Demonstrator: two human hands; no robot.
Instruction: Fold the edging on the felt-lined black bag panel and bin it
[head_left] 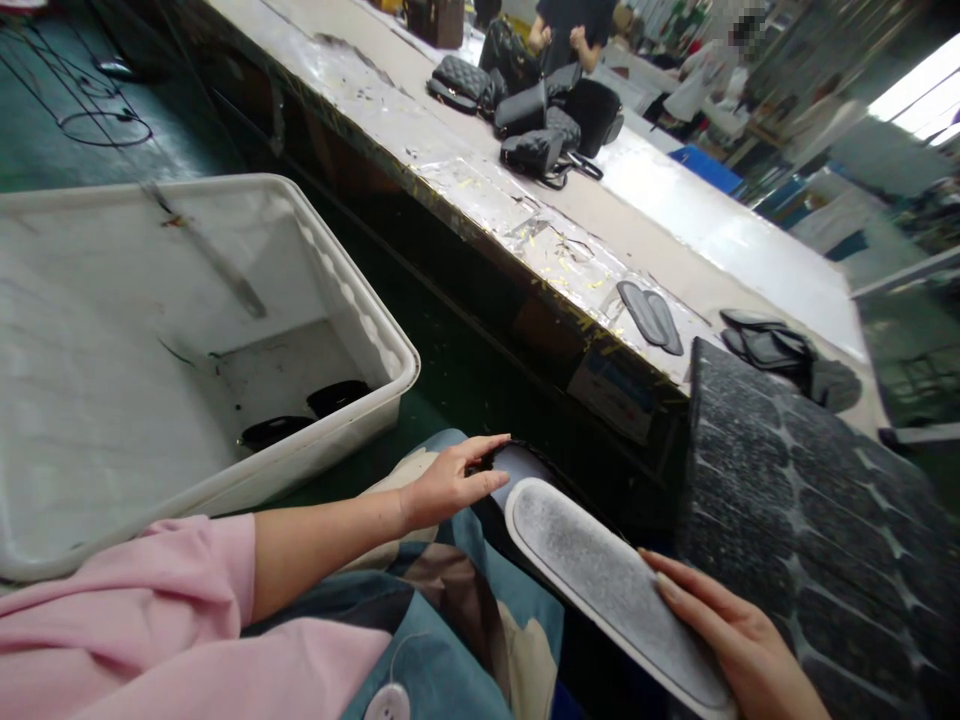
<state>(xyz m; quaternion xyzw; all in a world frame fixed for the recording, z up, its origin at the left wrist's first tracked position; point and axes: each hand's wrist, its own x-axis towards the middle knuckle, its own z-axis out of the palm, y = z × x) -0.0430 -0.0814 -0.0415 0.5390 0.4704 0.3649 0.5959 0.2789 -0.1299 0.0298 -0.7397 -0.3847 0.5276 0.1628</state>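
Observation:
A long oval panel (600, 580) with a speckled grey face and a pale raised rim lies slantwise over my lap. My right hand (739, 630) holds its lower right end, fingers along the upper edge. Under the panel's upper left end shows a dark-edged piece (521, 462) with a smooth grey-blue face. My left hand (457, 485) grips the left end of that piece, thumb on the face and fingers along the far edge. Whether the two pieces are joined cannot be seen.
A white bin (405, 375) on the left holds dark oval pieces. Along the long worktable (465, 195) lie black bags (532, 110), grey oval pieces (651, 318) and more dark pieces (772, 345). A dark patterned slab (810, 520) stands at right. People are behind the table.

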